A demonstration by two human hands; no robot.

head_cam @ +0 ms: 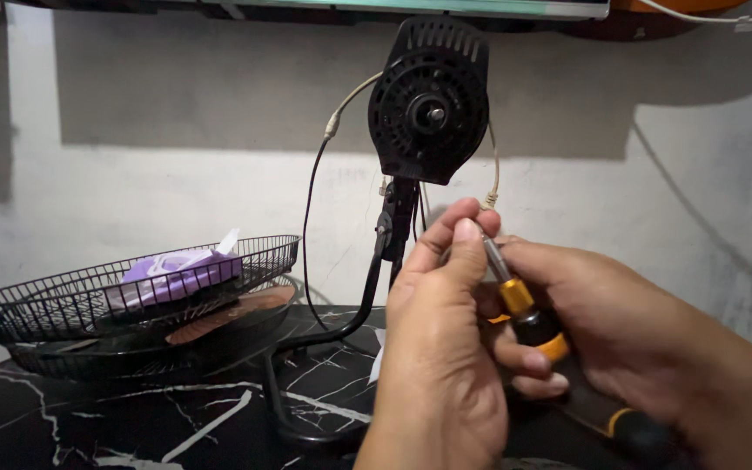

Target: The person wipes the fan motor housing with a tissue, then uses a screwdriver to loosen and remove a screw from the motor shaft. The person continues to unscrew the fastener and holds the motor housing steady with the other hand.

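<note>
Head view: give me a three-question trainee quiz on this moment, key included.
1. True or false: the fan motor housing has its blades mounted.
2. What does the right hand grip?
3. Where do the black wire guards lie: A on the marble-patterned table, left of the stand; B hung on the wall?

Key: 1 false, bare shaft; 2 the screwdriver with black and yellow handle, whose shaft the left hand pinches near the tip; 3 A.
</note>
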